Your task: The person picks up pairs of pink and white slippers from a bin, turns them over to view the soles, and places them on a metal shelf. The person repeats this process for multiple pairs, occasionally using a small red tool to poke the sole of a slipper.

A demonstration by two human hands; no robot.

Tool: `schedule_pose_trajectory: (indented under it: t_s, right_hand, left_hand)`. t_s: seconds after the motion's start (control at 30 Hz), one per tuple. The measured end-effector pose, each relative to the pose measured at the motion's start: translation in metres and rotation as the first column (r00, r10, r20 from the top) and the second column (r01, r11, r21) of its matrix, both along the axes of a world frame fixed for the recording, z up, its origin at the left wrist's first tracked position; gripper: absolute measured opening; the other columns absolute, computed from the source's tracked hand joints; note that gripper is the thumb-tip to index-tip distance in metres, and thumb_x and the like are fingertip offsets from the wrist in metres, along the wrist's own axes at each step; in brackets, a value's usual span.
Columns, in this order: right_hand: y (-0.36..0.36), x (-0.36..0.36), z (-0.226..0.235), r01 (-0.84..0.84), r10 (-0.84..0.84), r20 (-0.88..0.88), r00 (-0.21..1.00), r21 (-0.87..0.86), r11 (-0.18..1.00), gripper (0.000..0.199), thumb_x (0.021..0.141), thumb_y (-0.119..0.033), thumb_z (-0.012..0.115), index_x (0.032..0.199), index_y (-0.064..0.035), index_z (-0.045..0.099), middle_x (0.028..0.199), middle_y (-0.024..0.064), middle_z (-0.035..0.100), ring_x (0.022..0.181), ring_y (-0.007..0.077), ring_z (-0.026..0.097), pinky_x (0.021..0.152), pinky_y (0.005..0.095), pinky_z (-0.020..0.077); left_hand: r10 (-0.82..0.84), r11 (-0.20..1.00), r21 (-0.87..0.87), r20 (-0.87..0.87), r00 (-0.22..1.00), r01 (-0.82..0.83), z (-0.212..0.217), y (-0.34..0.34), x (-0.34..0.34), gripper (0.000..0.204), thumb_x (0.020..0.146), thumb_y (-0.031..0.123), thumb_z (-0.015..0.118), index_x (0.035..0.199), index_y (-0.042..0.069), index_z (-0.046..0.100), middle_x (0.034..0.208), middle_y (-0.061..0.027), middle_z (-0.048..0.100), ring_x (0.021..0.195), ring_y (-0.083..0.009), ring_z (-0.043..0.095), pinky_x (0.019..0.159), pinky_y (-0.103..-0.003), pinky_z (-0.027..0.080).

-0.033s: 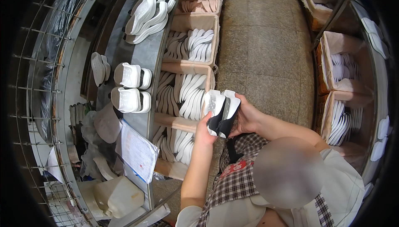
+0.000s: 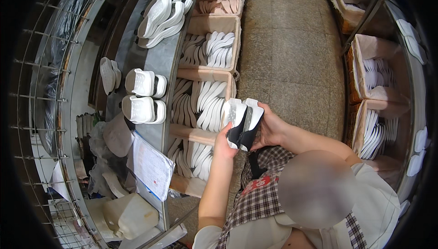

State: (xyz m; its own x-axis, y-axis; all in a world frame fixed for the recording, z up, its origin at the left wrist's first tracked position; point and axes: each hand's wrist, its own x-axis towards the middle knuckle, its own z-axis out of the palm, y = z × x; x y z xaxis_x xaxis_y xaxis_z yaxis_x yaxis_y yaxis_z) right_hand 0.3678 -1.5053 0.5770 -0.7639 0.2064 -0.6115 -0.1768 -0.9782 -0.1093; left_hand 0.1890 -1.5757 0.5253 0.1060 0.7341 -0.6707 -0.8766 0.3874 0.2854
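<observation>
A pair of white-and-black shoe soles is held upright, side by side, in front of my body. My left hand grips the left sole near its lower end, with the thumb on its face. Around the outer side of the right sole wraps my right hand, its fingers partly hidden behind it. Just left of my left hand stands a cloth-lined crate filled with rows of white and grey soles.
On the metal shelf at left lie white soles and a stack of more soles. A written sheet and a plastic jug are nearer. Lined crates line the right side. Between runs the tiled floor.
</observation>
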Motion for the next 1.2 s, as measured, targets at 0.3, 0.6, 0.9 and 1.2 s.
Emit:
schedule_pose_trajectory:
  t_s: [0.3,0.6,0.9,1.2]
  right_hand:
    - [0.0,-0.006,0.003,-0.015,0.015,-0.003,1.0,0.023,1.0,0.08,0.085,-0.067,0.028,0.143,-0.0138,0.023,0.146,0.0169,0.022,0.131,0.045,0.023,0.097,0.0686,0.0239]
    - [0.01,-0.011,0.016,-0.003,0.013,-0.041,0.999,0.229,0.973,0.077,0.088,-0.065,0.018,0.141,-0.0119,0.031,0.145,0.0196,0.027,0.131,0.0447,0.025,0.095,0.0726,0.0178]
    - [0.012,0.0,0.052,0.268,-0.074,-0.274,0.959,0.787,0.557,0.06,0.093,-0.036,0.035,0.138,0.0026,0.03,0.136,0.0193,0.036,0.127,0.028,0.034,0.107,0.0394,0.0262]
    - [0.016,0.012,0.059,0.02,0.0,-0.021,1.0,0.971,0.236,0.062,0.09,-0.027,0.042,0.141,0.0022,0.023,0.143,0.0201,0.022,0.136,0.032,0.015,0.112,0.0425,0.0128]
  left_hand:
    - [-0.017,1.0,0.025,-0.017,1.0,0.017,0.013,0.001,-0.004,0.04,0.098,0.025,0.039,0.123,-0.005,0.047,0.117,-0.018,0.058,0.105,-0.0291,0.057,0.093,-0.04,0.045]
    - [-0.018,0.997,0.076,-0.191,0.981,0.033,0.05,0.01,0.007,0.044,0.097,0.022,0.044,0.134,0.0,0.034,0.128,-0.0156,0.05,0.115,-0.0285,0.052,0.096,-0.042,0.044]
    - [0.041,0.875,0.462,-0.37,0.928,0.146,0.086,0.027,0.004,0.043,0.098,0.013,0.04,0.139,0.009,0.027,0.129,-0.013,0.047,0.114,-0.0261,0.052,0.095,-0.04,0.047]
    - [-0.004,0.784,0.587,-0.318,0.948,0.2,0.092,0.034,-0.005,0.044,0.093,0.012,0.051,0.132,-0.002,0.036,0.125,-0.0154,0.051,0.11,-0.0255,0.055,0.091,-0.037,0.049]
